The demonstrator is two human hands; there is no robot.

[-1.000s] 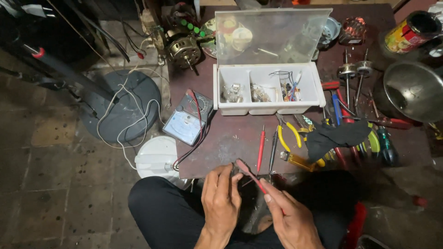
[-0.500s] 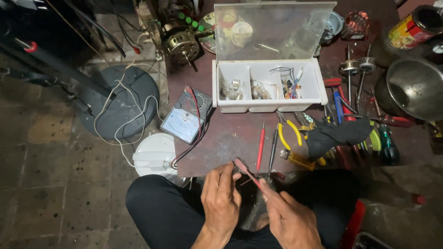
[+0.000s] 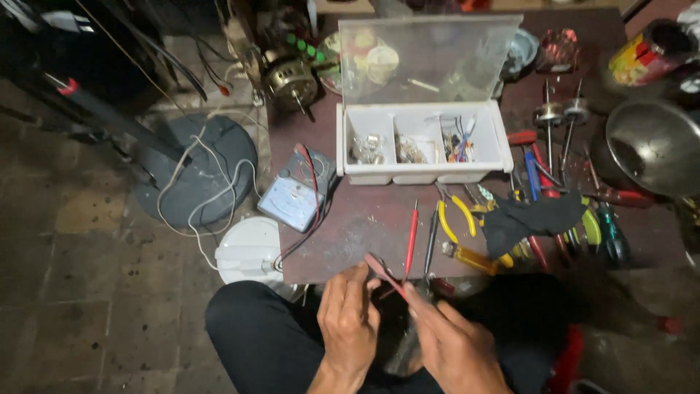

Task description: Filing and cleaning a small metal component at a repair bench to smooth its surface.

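Red-handled tool (image 3: 380, 268) pinched in right hand (image 3: 452, 343) | left hand (image 3: 348, 321) closed on dark part, unclear

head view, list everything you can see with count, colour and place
parts box: 1, white, lid open, table middle
meter: 1, grey-blue, table's left edge
probes: 2, red and black, below the box
pliers: 1, yellow handles, right of the probes
cloth: 1, black, over tools at right
motor: 1, brass-coloured, top left
bowl: 1, steel, far right
fan base: 1, dark, on the floor
left hand: 1, at the table's near edge
right hand: 1, fingers on a thin red tool
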